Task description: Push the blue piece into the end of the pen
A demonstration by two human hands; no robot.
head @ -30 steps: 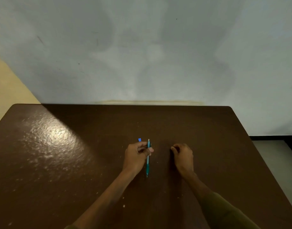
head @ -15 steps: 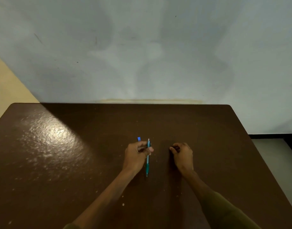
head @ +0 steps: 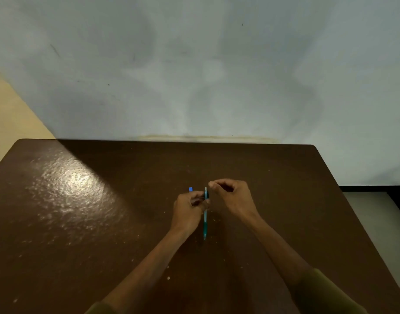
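**penfan_22:** So what was going on with the hands there? Looked like a pen job to me.

**deskcam_lurker:** Pretty much. The left hand [head: 190, 209] had its fingers and thumb curled round a teal pen [head: 205, 219], gripping it near the upper end. The pen ran lengthwise along the inner side of that hand, one end poking out past the fingers toward the wall and the longer part trailing back toward the wrist, low over the table [head: 81, 223]. My guess is it was held that way to keep the far end steady and exposed.

**penfan_22:** And the right one?

**deskcam_lurker:** The right hand [head: 234, 197] hovered just beyond and right of the left, fingertips bunched together right at the pen's far tip. The fingers were curled like a pinch, but whether anything tiny sat between them, I couldn't tell. Too small and dim. Looked like a posture for fiddling with that end though.

**penfan_22:** What was the blue speck?

**deskcam_lurker:** A small blue piece [head: 190, 189], sitting just past the left hand's knuckles, slightly left of the pen tip. It was apart from both hands. Could have been a cap or a clip parked within easy reach, but I wouldn't swear to it.

**penfan_22:** Anything else around?

**deskcam_lurker:** Pale crumbs scattered near the forearms, olive sleeves [head: 325, 293] at the bottom edge, grey wall [head: 194, 75] beyond the hands.
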